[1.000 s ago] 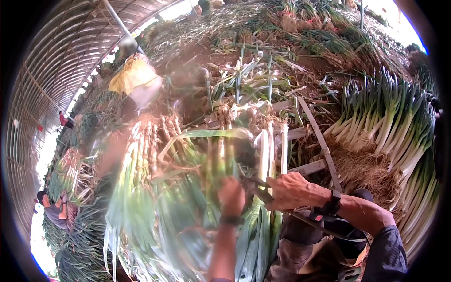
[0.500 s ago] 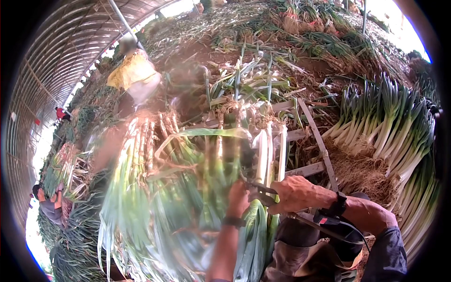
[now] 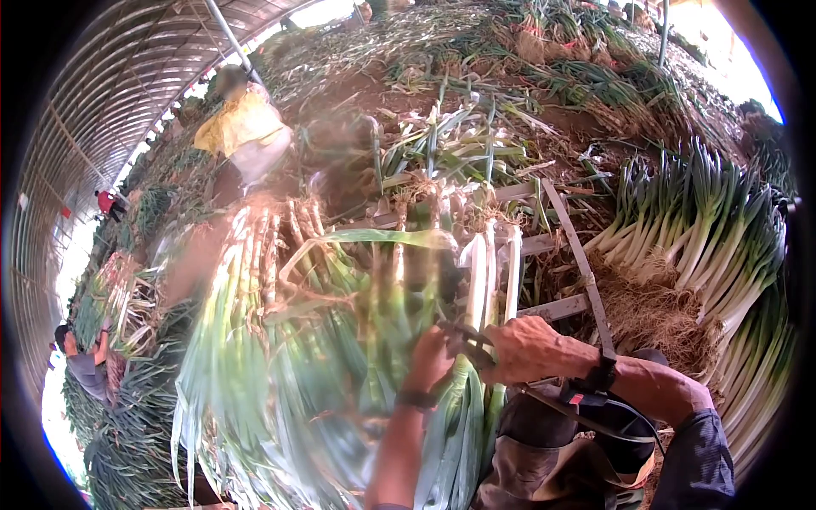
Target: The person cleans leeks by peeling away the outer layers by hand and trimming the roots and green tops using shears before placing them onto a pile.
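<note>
A: Taking the right hand [image 3: 531,348] as the clock's centre, where are the leeks [image 3: 478,285]?

B: The nearest white shafts [image 3: 513,276] stand between eleven and twelve, with green leaves [image 3: 459,433] trailing off at seven. Another bunch [image 3: 234,289], rather blurred, fans out at ten from the left hand [image 3: 431,355].

A: And the hands themselves?

B: The right is clenched around a dark tool [image 3: 470,334]. The left, at nine o'clock, is curled against the tool's far end — whether it grips that or a leaf, I can't tell.

A: How would one leek handle?

B: Light, I'd judge, but long and unwieldy. The shaft looks firm and smooth, probably slick if damp; the leaves seem limp and easily torn. I'd hold it by the shaft, between roots and leaf fork.

A: Textures nearby?

B: At two o'clock, a heap [image 3: 705,221] of glossy, slender cylinders; towards three, their matted, straw-like roots [image 3: 654,310]. A pale frame [image 3: 579,259] crosses at one — flat, scuffed bars, hard-edged against all that fibre.
</note>
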`<state>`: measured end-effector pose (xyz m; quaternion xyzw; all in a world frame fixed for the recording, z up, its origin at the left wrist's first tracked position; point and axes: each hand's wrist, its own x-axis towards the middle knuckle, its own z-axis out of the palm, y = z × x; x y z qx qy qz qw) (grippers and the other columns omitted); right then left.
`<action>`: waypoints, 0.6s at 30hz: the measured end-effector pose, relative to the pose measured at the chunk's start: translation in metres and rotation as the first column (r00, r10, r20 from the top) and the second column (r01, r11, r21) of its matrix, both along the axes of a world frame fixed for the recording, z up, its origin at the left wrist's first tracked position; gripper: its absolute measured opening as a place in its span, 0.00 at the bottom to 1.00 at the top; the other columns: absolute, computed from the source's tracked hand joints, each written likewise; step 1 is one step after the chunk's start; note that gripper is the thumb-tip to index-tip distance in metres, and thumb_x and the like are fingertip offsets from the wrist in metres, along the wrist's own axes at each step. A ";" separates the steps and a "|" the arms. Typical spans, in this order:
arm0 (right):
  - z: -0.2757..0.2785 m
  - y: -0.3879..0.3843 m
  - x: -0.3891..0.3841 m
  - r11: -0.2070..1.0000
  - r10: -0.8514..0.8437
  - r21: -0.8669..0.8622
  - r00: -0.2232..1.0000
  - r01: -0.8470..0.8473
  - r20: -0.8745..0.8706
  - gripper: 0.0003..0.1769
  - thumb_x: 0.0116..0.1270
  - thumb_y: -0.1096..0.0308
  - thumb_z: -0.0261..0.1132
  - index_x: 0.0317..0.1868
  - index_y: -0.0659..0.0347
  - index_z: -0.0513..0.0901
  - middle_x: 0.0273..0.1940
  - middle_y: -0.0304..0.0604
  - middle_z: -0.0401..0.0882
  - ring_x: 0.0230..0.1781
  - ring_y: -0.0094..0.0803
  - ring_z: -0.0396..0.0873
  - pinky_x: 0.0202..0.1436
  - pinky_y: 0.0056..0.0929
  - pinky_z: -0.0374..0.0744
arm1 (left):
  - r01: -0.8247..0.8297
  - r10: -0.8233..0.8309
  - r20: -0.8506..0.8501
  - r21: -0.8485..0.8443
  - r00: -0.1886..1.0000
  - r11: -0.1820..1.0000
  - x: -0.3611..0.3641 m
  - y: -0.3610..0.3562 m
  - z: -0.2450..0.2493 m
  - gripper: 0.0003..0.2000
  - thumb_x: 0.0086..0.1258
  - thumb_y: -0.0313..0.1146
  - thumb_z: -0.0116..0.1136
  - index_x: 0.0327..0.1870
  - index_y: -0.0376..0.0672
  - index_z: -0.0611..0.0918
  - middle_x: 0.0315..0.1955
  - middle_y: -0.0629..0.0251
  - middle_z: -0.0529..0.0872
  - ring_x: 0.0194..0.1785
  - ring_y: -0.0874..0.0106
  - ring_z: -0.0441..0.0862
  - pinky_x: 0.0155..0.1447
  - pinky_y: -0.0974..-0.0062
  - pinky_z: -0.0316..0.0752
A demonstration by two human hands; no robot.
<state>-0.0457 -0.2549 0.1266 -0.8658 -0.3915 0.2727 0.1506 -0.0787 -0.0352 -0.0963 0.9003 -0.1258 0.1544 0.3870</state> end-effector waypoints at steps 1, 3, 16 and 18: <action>0.003 0.002 0.000 1.000 -0.017 -0.001 1.000 0.017 0.015 0.24 0.73 0.54 0.51 0.67 0.40 0.77 0.18 0.33 0.72 0.12 0.20 0.63 0.12 0.25 0.60 | -0.020 0.020 -0.018 0.024 1.000 1.000 0.001 -0.001 -0.002 0.12 0.66 0.22 0.60 0.48 0.44 0.86 0.44 0.56 0.89 0.45 0.63 0.87 0.47 0.68 0.81; 0.001 0.003 0.001 0.997 -0.075 0.025 0.997 0.075 -0.008 0.24 0.63 0.49 0.61 0.51 0.57 0.79 0.17 0.36 0.73 0.12 0.29 0.68 0.15 0.34 0.68 | -0.059 0.063 -0.052 0.073 0.997 0.996 0.002 -0.001 -0.006 0.11 0.66 0.21 0.59 0.48 0.42 0.86 0.43 0.53 0.89 0.46 0.60 0.88 0.48 0.67 0.80; -0.021 0.020 0.038 0.983 -0.161 0.110 0.982 0.150 0.103 0.20 0.61 0.56 0.59 0.35 0.70 0.80 0.16 0.40 0.73 0.13 0.29 0.72 0.14 0.36 0.71 | -0.021 0.063 -0.383 0.113 0.922 0.993 0.002 -0.006 0.025 0.16 0.62 0.24 0.53 0.50 0.35 0.84 0.45 0.45 0.82 0.51 0.47 0.81 0.57 0.54 0.76; -0.045 0.026 0.052 0.963 -0.249 0.125 0.965 0.237 0.086 0.24 0.58 0.52 0.63 0.34 0.71 0.80 0.16 0.39 0.73 0.14 0.31 0.72 0.15 0.35 0.72 | -0.030 0.076 -0.411 0.116 0.908 0.993 0.001 -0.006 0.027 0.16 0.62 0.23 0.53 0.51 0.35 0.84 0.45 0.45 0.82 0.51 0.47 0.81 0.57 0.54 0.75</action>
